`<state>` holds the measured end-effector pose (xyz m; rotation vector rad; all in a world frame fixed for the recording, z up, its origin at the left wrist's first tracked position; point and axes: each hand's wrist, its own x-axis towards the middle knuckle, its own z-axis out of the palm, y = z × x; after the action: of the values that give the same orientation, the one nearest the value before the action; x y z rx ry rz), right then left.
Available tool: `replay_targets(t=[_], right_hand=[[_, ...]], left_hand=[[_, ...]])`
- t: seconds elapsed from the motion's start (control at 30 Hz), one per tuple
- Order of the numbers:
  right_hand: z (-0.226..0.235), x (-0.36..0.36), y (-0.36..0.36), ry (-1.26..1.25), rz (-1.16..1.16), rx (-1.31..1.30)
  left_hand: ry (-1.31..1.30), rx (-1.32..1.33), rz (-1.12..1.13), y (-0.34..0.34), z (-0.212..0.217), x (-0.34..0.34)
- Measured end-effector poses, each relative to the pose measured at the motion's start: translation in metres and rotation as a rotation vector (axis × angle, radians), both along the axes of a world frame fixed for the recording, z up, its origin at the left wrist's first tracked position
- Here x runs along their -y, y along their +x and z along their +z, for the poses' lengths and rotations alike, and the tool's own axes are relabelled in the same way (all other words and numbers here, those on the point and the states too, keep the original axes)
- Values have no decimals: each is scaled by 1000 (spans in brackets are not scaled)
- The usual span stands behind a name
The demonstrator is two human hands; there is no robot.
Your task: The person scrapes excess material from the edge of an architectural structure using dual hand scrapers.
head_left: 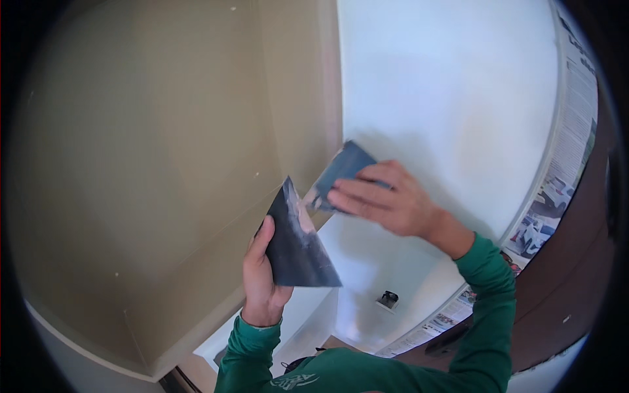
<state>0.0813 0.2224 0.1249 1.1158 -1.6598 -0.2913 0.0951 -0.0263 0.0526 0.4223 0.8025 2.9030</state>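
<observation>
Wall outlet (pixel 388 300) below right hand (pixel 386 200), newspaper (pixel 557 190) rightward.

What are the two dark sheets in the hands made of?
Left sheet: probably sandpaper, thin and stiff, matte dark grey, smeared with white dust. Right sheet: likely the same, bluish-grey, pressed flat against the smooth white wall by the right hand.
</observation>
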Motion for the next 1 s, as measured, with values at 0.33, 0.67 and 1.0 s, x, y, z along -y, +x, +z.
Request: replay_targets(t=[0.33,0.67,1.0], right_hand=[[-2,28,49,-1530,816,1818],[19,39,84,-1469,647,2063],[63,17,71,-1632,519,1863]], left_hand=[[-428,-794,1262,-43,-33,-18],[-620,-1364,1411,-43,-26,-30],[-777,-1035,1217,-56,-26,-34]])
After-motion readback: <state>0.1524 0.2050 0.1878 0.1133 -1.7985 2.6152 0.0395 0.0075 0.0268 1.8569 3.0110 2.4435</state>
